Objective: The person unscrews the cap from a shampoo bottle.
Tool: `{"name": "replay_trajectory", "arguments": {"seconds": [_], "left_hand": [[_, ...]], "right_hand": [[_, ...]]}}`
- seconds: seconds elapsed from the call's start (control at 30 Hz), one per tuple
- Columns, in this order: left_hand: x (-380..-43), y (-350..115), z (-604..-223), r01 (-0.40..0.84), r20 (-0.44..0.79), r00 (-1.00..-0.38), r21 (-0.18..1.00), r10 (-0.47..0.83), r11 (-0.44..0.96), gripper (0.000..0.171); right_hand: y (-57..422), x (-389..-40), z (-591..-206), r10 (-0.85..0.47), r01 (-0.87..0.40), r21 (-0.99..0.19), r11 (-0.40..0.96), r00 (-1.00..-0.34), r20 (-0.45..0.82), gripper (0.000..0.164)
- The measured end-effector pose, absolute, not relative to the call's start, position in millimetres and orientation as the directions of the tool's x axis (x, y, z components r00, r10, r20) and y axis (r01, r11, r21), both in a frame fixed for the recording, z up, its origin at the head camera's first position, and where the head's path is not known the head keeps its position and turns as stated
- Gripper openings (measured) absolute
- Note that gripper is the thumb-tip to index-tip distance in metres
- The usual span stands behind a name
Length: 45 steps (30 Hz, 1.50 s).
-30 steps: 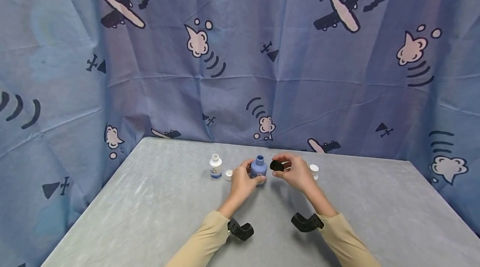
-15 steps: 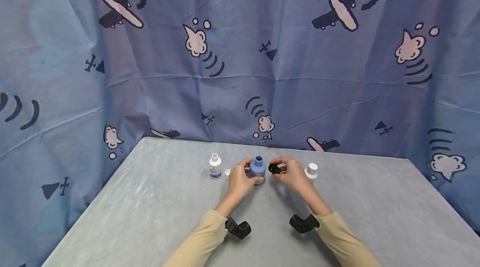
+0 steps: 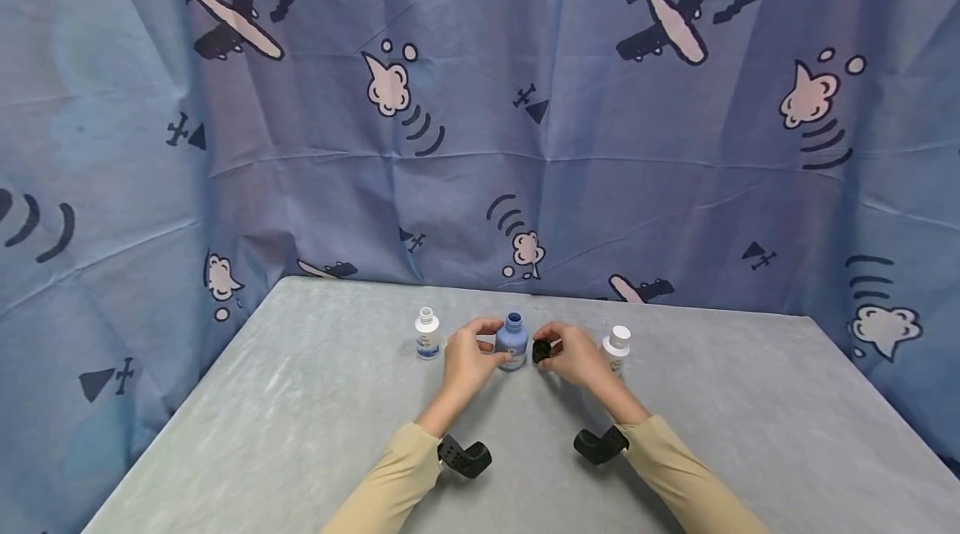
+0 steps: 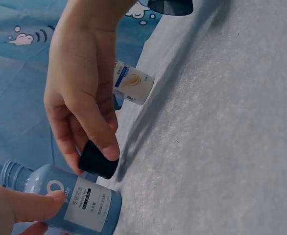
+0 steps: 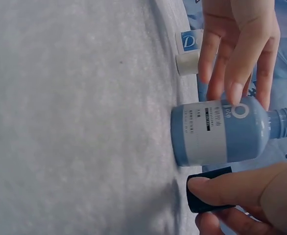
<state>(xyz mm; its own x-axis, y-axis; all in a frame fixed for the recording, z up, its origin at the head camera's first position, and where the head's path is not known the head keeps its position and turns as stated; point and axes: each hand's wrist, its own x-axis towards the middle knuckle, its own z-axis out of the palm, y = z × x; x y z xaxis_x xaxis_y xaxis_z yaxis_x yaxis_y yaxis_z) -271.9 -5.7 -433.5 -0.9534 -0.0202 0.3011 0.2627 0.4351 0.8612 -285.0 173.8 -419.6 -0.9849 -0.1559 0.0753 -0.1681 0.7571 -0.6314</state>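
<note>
A blue bottle (image 3: 512,348) stands upright and uncapped on the table, its threaded neck bare. My left hand (image 3: 467,357) grips it from the left, with the thumb (image 4: 35,204) on its front and fingers behind. Just right of the bottle, my right hand (image 3: 579,357) pinches a black cap (image 4: 98,160) between thumb and fingers. The cap is low, near the table; whether it touches the surface I cannot tell. In the right wrist view, a small white cap (image 5: 188,64) lies beyond the left fingers, in front of a white bottle.
An uncapped white bottle (image 3: 427,336) stands left of my left hand. Behind my right hand is another white bottle (image 3: 617,344) with its cap on, partly covered. A blue patterned curtain (image 3: 480,101) hangs beyond the grey table (image 3: 300,434).
My right hand has lowered the black cap from near the blue bottle's neck to beside its lower body. The small white cap has gone out of sight behind my left hand in the head view.
</note>
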Motion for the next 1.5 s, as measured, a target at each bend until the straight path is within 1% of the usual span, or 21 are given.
{"name": "replay_trajectory", "arguments": {"seconds": [0.1, 0.2, 0.3, 0.37, 0.5, 0.67, 0.8, 0.93, 1.03, 1.17, 1.37, 1.43, 1.5], "left_hand": [[-268.7, -8.3, -432.6, 0.265, 0.299, -0.954, 0.859, -0.009, 0.438, 0.039], [-266.2, -13.1, -428.7, 0.265, 0.312, -0.949, 0.857, -0.036, 0.441, 0.03], [-264.3, -17.8, -422.4, 0.294, 0.358, -0.93, 0.855, -0.077, 0.426, 0.02], [-262.6, -19.4, -418.6, 0.318, 0.388, -0.917, 0.851, -0.092, 0.418, 0.017], [-254.5, -17.0, -416.6, 0.36, 0.418, -0.907, 0.835, -0.056, 0.416, 0.019], [-241.0, -8.8, -419.9, 0.358, 0.39, -0.921, 0.827, 0.015, 0.433, 0.024], [-235.2, -3.3, -421.1, 0.37, 0.382, -0.922, 0.829, 0.059, 0.419, 0.026], [-233.4, 2.0, -421.7, 0.397, 0.389, -0.916, 0.834, 0.104, 0.383, 0.027], [-233.4, 7.8, -422.5, 0.42, 0.393, -0.907, 0.837, 0.149, 0.35, 0.028], [-233.8, 18.2, -422.1, 0.442, 0.388, -0.895, 0.834, 0.219, 0.329, 0.028], [-233.3, 34.9, -423.8, 0.446, 0.371, -0.89, 0.829, 0.266, 0.337, 0.03], [-233.9, 40.9, -425.9, 0.454, 0.374, -0.884, 0.83, 0.281, 0.323, 0.031], [-235.4, 47.1, -427.7, 0.464, 0.377, -0.876, 0.831, 0.301, 0.309, 0.03]], "right_hand": [[175.2, -286.1, -424.6, -0.167, -0.178, -0.643, 0.745, -0.983, 0.079, 0.038], [175.0, -288.1, -428.5, -0.197, -0.199, -0.655, 0.729, -0.977, 0.078, 0.038], [174.6, -289.2, -430.3, -0.208, -0.198, -0.656, 0.728, -0.976, 0.064, 0.038], [175.2, -288.8, -430.6, -0.21, -0.197, -0.648, 0.735, -0.976, 0.058, 0.038], [176.6, -282.5, -427.9, -0.212, -0.198, -0.617, 0.761, -0.976, 0.051, 0.042], [177.5, -268.9, -420.6, -0.211, -0.226, -0.543, 0.809, -0.973, 0.091, 0.046], [182.0, -257.2, -416.9, -0.215, -0.296, -0.512, 0.806, -0.953, 0.213, 0.041], [188.9, -247.6, -416.7, -0.216, -0.386, -0.506, 0.771, -0.907, 0.362, 0.032], [196.9, -241.3, -416.6, -0.187, -0.412, -0.499, 0.762, -0.878, 0.44, 0.028], [211.9, -234.8, -415.5, -0.169, -0.464, -0.462, 0.756, -0.82, 0.546, 0.028], [233.1, -227.0, -414.4, -0.172, -0.552, -0.394, 0.735, -0.714, 0.679, 0.033], [240.2, -224.8, -413.8, -0.174, -0.57, -0.383, 0.727, -0.693, 0.7, 0.032], [248.1, -223.7, -412.7, -0.164, -0.577, -0.403, 0.711, -0.693, 0.702, 0.032]]}}
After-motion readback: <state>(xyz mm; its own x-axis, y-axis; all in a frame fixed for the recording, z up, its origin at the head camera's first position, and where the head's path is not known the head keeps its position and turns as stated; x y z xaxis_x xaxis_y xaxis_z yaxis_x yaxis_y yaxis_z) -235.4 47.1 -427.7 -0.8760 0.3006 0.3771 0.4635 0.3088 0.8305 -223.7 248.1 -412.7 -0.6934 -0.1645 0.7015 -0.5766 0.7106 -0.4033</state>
